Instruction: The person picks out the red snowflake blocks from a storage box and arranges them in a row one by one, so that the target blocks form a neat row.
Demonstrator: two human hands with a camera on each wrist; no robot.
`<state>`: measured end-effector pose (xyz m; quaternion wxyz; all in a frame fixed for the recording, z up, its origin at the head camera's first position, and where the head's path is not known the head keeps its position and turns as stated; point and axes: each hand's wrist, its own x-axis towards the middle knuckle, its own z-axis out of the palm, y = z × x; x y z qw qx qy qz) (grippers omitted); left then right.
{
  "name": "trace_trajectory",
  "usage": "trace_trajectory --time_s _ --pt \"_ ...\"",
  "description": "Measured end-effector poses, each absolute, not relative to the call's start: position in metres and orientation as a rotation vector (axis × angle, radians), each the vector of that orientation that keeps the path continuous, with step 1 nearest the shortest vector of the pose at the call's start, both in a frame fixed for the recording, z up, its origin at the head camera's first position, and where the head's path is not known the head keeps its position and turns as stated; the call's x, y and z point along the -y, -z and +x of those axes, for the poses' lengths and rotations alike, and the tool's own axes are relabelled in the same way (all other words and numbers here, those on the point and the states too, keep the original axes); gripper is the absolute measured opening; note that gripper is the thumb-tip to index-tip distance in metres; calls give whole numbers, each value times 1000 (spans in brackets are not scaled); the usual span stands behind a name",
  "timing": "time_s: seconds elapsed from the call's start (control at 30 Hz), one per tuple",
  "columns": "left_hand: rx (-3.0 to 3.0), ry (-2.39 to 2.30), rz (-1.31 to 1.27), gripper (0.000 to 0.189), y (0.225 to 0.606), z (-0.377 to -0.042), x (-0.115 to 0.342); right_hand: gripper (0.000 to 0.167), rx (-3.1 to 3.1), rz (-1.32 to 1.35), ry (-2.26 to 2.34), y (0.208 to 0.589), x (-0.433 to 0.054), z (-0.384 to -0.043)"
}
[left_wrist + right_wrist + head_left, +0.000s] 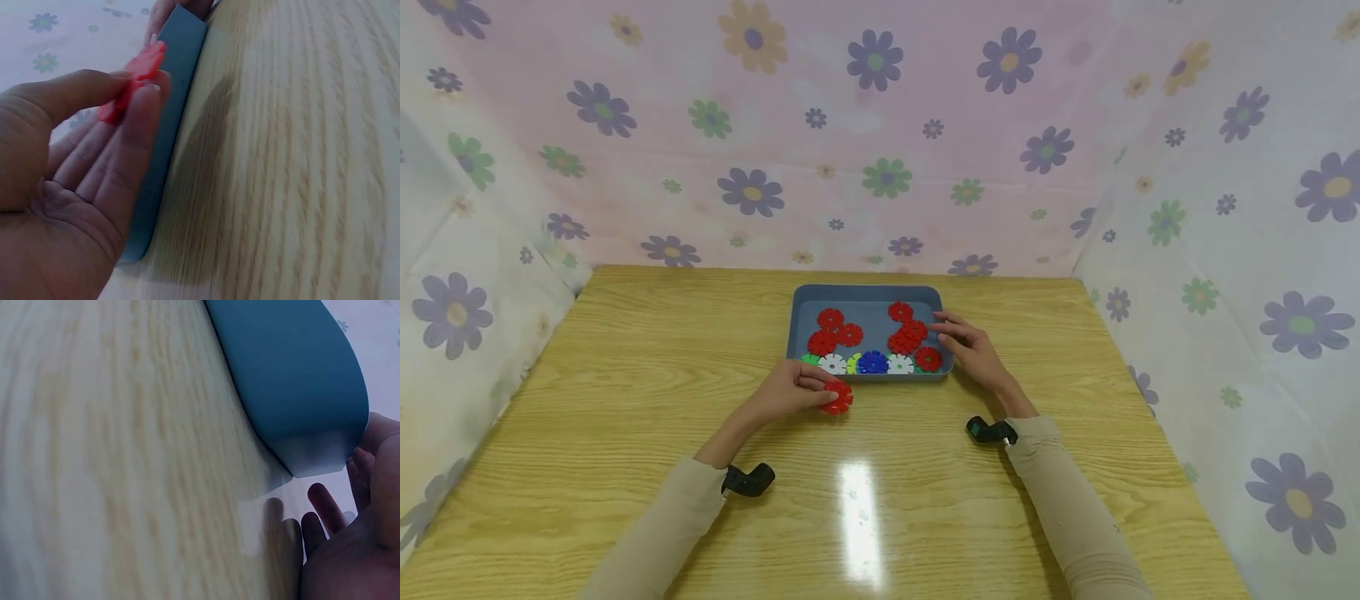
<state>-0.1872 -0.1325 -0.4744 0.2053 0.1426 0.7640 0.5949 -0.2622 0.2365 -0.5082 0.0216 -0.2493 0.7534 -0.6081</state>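
The tabletop (pixel 662 350) has its far edge against a flowered cloth (pixel 820 217), and the same pattern stands along its left and right edges. The blue-grey tray (pixel 865 292) lies in the far half, a little before this cloth; there is wide wood at its left and its right, and more wood at the near side, between the two sleeved forearms.

The left hand (pixel 786 390) has its grip on one red notched disc (pixel 838 400), pinched between thumb and fingers. The disc is held up just on the near side of the tray's near wall, left of the middle. It is bright red, thin and round, with slots cut around its border, like a flower.

The right hand (pixel 976 354) is at the tray's right wall, its grip loose, fingers relaxed; whether they touch the rim, I cannot tell.

Inside the tray, more red discs (pixel 908 336) make left and right groups, and white, blue, yellow and green ones (pixel 873 363) line the near wall.
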Motion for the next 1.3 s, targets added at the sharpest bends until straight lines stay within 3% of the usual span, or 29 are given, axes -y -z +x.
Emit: trace_trajectory --time_s 0.5,0.73,1.3 --pt "-2084 -1548 399 34 488 -184 158 32 -2340 -736 1861 509 -238 -263" --pt "-2076 -1606 381 34 493 -184 164 32 -2326 -700 1843 479 -227 -248" --pt "-2255 -1651 253 31 491 -183 170 32 -2346 -698 1849 481 -225 -256"
